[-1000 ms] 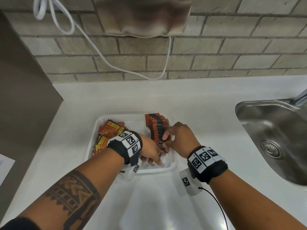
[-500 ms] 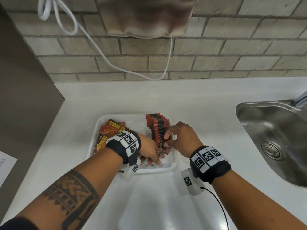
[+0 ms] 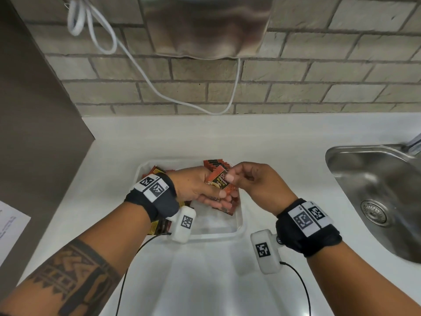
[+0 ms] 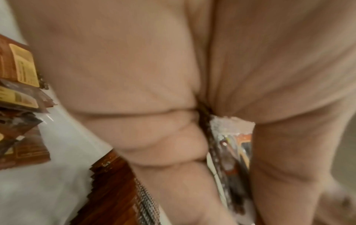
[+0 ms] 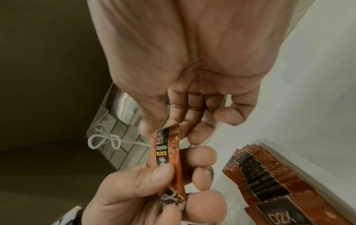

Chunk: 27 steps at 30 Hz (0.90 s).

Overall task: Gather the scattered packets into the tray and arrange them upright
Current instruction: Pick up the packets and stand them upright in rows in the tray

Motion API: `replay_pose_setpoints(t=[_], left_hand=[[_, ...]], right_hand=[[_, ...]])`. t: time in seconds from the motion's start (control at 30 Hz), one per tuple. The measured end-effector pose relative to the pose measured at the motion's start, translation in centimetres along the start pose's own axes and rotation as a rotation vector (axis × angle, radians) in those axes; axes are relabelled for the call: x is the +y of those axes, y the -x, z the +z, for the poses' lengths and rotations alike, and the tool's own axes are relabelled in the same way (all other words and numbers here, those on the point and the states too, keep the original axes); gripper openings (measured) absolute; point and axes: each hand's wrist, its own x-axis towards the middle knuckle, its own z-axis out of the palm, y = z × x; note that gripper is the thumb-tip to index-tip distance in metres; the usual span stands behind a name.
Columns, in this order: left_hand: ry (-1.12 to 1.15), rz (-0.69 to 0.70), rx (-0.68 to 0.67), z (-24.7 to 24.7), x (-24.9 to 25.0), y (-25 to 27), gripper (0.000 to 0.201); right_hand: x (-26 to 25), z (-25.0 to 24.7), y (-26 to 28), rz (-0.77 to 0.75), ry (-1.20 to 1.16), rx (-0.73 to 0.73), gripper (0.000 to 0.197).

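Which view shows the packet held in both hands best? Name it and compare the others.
The head view: the held packet faces the camera, label visible, gripped by the left hand and pinched by the right hand. The right wrist view shows it nearly edge-on. The left wrist view shows only a blurred sliver between the fingers.

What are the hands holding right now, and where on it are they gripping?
Both hold a small bunch of orange coffee packets. The left hand grips its lower part between thumb and fingers; the right hand pinches the front packet's top edge.
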Motion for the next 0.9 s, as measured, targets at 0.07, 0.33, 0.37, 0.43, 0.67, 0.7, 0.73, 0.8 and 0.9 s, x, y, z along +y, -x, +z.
replay_pose_setpoints(t=[0.07,0.33,0.37,0.43,0.67,0.7,0.73,0.8,0.9], left_hand=[[-0.026,0.007,0.058,0.2,0.2,0.2,0.023],[-0.456,0.158,0.374,-0.3,-0.6,0.6,0.013],[-0.483,0.152,0.383,-0.3,-0.9,0.4,0.013],[-0.558,0.101,0.426,-0.5,-1.4,0.1,0.021],[-1.082,-0.420,0.229,-0.3,-1.4,0.3,0.052],[-1.066,-0.414,0.183,0.0,-1.4,0.1,0.047],[-1.045,-0.407,0.135,0.4,-1.4,-0.2,0.042],[-1.016,-0.414,0.057,1.1,-1.4,-1.0,0.039],[-1.073,-0.433,-0.067,2.0,-1.3,-2.2,0.041]], right_hand=[[0.0,-0.3,-0.3,-0.016,0.006,0.032,0.007],[-1.0,-0.7,-1.2,-0.018,0.062,0.156,0.005],[-1.1,-0.5,-1.3,-0.022,0.092,0.167,0.006],[-1.0,-0.2,-1.5,-0.028,0.173,0.175,0.007],[1.6,0.5,-1.0,0.053,0.571,0.041,0.005],[2.1,0.8,-1.0,0.056,0.601,0.038,0.004],[2.6,1.1,-1.0,0.064,0.612,0.042,0.004],[3.5,1.8,-1.3,0.094,0.619,0.047,0.004],[4.4,2.6,-1.5,0.128,0.628,0.038,0.009]])
